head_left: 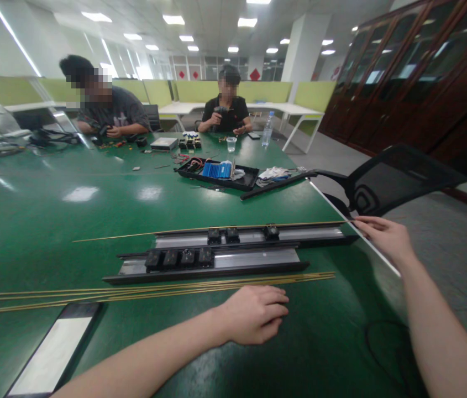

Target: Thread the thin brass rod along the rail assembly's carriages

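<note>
My right hand, at the table's right edge, pinches the end of a thin brass rod. That rod runs left along the far side of a black and silver rail, which carries 3 black blocks. A second, nearer rail has several black blocks side by side on its left half. Several loose brass rods lie in front of it. Palm down on the green table, my left hand rests just below these rods, fingers loosely bent and holding nothing visible.
A phone-like slab with a white face lies at the lower left. Farther back are a black tray, white gloves, a cup and a bottle. A chair stands at the right; other people sit across the table.
</note>
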`<action>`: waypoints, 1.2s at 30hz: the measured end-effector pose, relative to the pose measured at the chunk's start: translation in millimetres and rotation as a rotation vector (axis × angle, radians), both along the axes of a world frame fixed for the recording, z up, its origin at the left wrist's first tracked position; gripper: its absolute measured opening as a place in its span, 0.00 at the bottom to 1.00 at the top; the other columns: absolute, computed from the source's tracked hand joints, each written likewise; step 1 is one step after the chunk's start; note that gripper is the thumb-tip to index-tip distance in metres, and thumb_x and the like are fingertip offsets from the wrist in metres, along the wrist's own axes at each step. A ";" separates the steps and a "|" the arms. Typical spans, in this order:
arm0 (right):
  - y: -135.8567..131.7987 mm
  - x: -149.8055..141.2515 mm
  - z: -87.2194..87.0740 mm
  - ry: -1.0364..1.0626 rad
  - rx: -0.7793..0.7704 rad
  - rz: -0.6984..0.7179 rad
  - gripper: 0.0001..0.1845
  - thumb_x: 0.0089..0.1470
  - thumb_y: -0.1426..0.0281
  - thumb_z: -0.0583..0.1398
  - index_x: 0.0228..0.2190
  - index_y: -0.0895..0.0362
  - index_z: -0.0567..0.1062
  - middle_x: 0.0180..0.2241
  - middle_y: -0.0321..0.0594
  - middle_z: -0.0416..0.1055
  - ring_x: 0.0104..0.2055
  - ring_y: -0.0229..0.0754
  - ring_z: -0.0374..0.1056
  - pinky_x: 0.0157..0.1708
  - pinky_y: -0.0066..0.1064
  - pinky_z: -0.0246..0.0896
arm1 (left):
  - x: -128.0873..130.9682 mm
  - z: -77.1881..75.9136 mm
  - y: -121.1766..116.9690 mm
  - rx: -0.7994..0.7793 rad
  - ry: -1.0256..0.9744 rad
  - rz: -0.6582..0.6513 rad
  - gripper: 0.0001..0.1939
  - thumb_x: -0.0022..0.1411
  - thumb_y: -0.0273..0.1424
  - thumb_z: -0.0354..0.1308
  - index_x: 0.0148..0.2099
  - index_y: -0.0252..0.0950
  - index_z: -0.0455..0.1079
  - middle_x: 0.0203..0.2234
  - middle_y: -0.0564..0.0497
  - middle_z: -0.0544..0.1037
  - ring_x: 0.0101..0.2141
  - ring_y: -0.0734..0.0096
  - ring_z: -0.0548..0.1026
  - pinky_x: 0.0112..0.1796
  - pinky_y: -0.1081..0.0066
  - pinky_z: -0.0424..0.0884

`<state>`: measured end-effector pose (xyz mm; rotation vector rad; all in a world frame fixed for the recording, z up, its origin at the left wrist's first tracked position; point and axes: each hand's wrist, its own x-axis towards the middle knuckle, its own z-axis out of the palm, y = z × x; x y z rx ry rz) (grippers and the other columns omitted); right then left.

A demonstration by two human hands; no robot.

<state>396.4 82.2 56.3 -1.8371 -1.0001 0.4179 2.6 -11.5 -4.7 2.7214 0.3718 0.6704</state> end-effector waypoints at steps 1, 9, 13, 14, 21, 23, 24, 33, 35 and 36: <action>0.6 1.5 -1.3 0.001 0.008 -0.005 0.19 0.45 0.68 0.71 0.41 0.62 0.85 0.30 0.47 0.79 0.28 0.39 0.68 0.30 0.32 0.62 | -0.1 0.0 0.0 0.003 0.000 0.001 0.15 0.68 0.30 0.51 0.51 0.31 0.75 0.53 0.43 0.78 0.58 0.62 0.73 0.60 0.66 0.70; 4.9 15.7 -10.6 0.007 0.071 -0.021 0.21 0.43 0.67 0.70 0.41 0.61 0.85 0.27 0.43 0.77 0.25 0.38 0.66 0.26 0.30 0.61 | 0.0 -0.5 1.5 0.000 0.010 0.001 0.15 0.68 0.30 0.51 0.52 0.32 0.74 0.54 0.44 0.78 0.59 0.62 0.73 0.61 0.66 0.69; 4.5 12.9 -7.9 -0.015 0.115 -0.108 0.19 0.43 0.69 0.69 0.40 0.63 0.85 0.21 0.40 0.73 0.23 0.38 0.64 0.24 0.30 0.60 | -0.1 0.2 1.2 0.003 0.019 -0.001 0.15 0.68 0.30 0.51 0.52 0.31 0.74 0.54 0.44 0.77 0.59 0.61 0.73 0.61 0.66 0.69; 4.5 11.4 -6.5 -0.018 0.139 -0.124 0.19 0.43 0.69 0.69 0.39 0.63 0.85 0.21 0.39 0.72 0.23 0.37 0.63 0.24 0.29 0.59 | -0.2 0.3 1.0 0.004 0.021 -0.002 0.15 0.69 0.30 0.51 0.52 0.31 0.74 0.54 0.43 0.77 0.59 0.61 0.73 0.61 0.66 0.69; 10.2 -9.0 9.6 -0.061 0.339 0.000 0.21 0.43 0.61 0.69 0.37 0.62 0.85 0.23 0.41 0.73 0.23 0.37 0.63 0.23 0.29 0.58 | 0.1 2.1 0.3 -0.015 0.027 -0.005 0.15 0.69 0.30 0.50 0.52 0.31 0.74 0.54 0.43 0.77 0.59 0.62 0.73 0.61 0.65 0.69; 12.0 -22.3 14.6 -0.079 0.320 0.096 0.21 0.45 0.58 0.69 0.36 0.62 0.84 0.22 0.40 0.72 0.24 0.36 0.63 0.24 0.29 0.58 | 0.1 3.4 0.4 -0.021 0.028 -0.006 0.15 0.69 0.30 0.51 0.52 0.32 0.74 0.54 0.43 0.77 0.59 0.62 0.73 0.61 0.65 0.69; 12.4 -30.7 16.5 -0.104 0.306 0.156 0.21 0.47 0.57 0.69 0.36 0.62 0.84 0.21 0.39 0.71 0.23 0.35 0.62 0.24 0.29 0.58 | 0.0 4.0 0.4 -0.023 0.028 -0.006 0.15 0.69 0.30 0.51 0.52 0.32 0.74 0.54 0.43 0.77 0.59 0.61 0.73 0.60 0.64 0.70; 9.9 -116.1 9.9 -0.070 -0.068 0.718 0.33 0.53 0.49 0.63 0.49 0.62 0.80 0.13 0.32 0.65 0.17 0.34 0.56 0.21 0.28 0.50 | -0.1 2.7 0.4 -0.017 0.020 -0.005 0.15 0.68 0.29 0.51 0.52 0.32 0.73 0.54 0.43 0.78 0.59 0.62 0.73 0.60 0.65 0.70; 10.0 -126.2 5.3 -0.061 -0.091 0.749 0.33 0.53 0.48 0.63 0.48 0.63 0.80 0.12 0.31 0.64 0.16 0.34 0.55 0.21 0.28 0.49 | 0.0 2.0 0.8 -0.020 0.029 -0.009 0.14 0.68 0.29 0.51 0.52 0.32 0.73 0.54 0.43 0.77 0.59 0.61 0.73 0.60 0.65 0.70; 10.4 -129.8 3.1 -0.052 -0.087 0.745 0.33 0.53 0.48 0.63 0.47 0.63 0.80 0.12 0.31 0.64 0.16 0.34 0.55 0.21 0.28 0.49 | 0.0 1.7 1.1 -0.022 0.030 -0.012 0.14 0.68 0.29 0.51 0.52 0.32 0.73 0.54 0.43 0.77 0.59 0.61 0.73 0.60 0.65 0.69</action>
